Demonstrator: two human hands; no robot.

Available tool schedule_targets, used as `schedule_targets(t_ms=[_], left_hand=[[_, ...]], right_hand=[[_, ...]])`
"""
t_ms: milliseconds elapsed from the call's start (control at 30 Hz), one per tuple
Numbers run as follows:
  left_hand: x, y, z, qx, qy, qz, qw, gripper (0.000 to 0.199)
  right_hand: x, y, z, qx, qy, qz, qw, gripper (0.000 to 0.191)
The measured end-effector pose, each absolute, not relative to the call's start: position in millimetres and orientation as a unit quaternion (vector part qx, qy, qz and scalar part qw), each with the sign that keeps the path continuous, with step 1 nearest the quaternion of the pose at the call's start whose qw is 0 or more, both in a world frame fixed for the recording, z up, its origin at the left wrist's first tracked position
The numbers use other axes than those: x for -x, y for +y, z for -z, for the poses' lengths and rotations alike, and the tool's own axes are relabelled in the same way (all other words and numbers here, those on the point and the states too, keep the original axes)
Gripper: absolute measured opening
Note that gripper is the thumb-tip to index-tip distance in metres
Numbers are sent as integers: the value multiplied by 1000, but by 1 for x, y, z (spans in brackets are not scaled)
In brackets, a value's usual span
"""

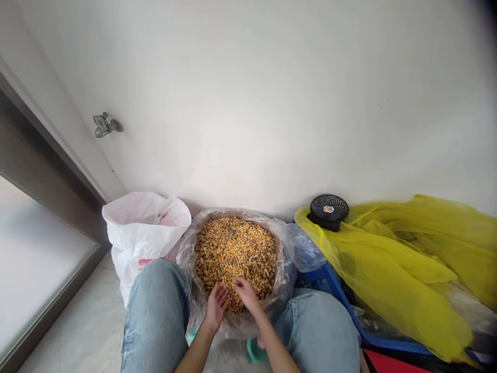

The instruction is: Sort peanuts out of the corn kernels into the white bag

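A clear plastic bag (285, 259) lines a round container between my knees, filled with yellow corn kernels (233, 241) and what look like unshelled peanuts (267, 264). My left hand (217, 306) is over the near edge of the heap, palm turned up and fingers loosely cupped; nothing clear shows in it. Close beside it on the right, my right hand (246, 294) has its thumb and fingertips pinched together above the kernels. Whatever is between those fingertips is too small to make out.
A white sack (151, 228) stands open at the left. On the right, yellow netting (392, 274) spills over a blue crate (337, 295), with a small black fan (329, 210) on top. A tap (106, 125) sticks out of the white wall (248, 103) behind.
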State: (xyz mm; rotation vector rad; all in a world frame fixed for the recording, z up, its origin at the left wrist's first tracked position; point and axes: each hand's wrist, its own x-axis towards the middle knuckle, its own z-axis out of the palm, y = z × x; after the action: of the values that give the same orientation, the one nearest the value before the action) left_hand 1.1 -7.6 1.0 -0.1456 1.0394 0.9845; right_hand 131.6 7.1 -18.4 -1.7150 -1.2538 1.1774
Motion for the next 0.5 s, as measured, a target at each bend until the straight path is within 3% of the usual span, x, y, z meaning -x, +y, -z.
schedule_targets(t_ms=[100,200,367,500], left_hand=[[-2,-6,-3,90,444,-475,754,16],[-3,-6,-3,104,446,-482,747,17],[-2,-10,2,120,449,-486,740,15],[3,-2,5,137,442,-485,742,12]], right_hand=[[-121,4,9,615,-524,-486,332,25],[-121,6,10,677,-515,-415,324,26],[-115,25,21,727,-581,-302,208,34],[-103,44,27,734,-610,-260,143,29]])
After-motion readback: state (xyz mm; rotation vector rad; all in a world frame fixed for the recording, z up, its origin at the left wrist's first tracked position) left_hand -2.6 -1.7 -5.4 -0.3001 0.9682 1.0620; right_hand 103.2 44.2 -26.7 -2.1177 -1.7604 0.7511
